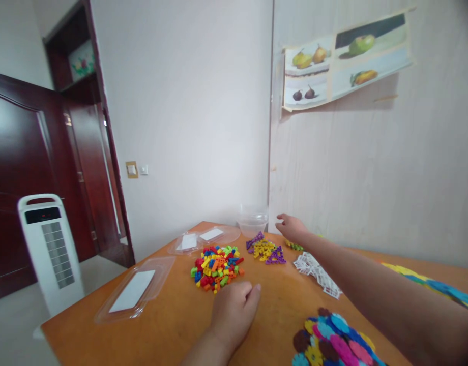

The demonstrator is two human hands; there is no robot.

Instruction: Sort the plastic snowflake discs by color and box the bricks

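Observation:
My left hand [236,310] rests closed on the table, thumb along the side, just in front of a pile of small coloured building bricks [214,267]. Nothing shows in it. Stretched out over the far side of the table, my right hand [292,229] has its fingers partly bent and apart, with nothing visible between them. It is right of the clear plastic tubs [253,219], apart from them. Below and left of it lie purple and yellow plastic pieces [265,249]. White lattice pieces [317,273] lie under my right forearm, and some yellow-green pieces [294,245] are partly hidden by it.
Clear plastic lids [159,279] with white labels lie along the table's left side. Colourful round notched discs [333,340] are heaped at the near right. Flat yellow and blue pieces [428,282] lie beyond my right arm. A white tower fan [53,254] stands left of the table [173,330].

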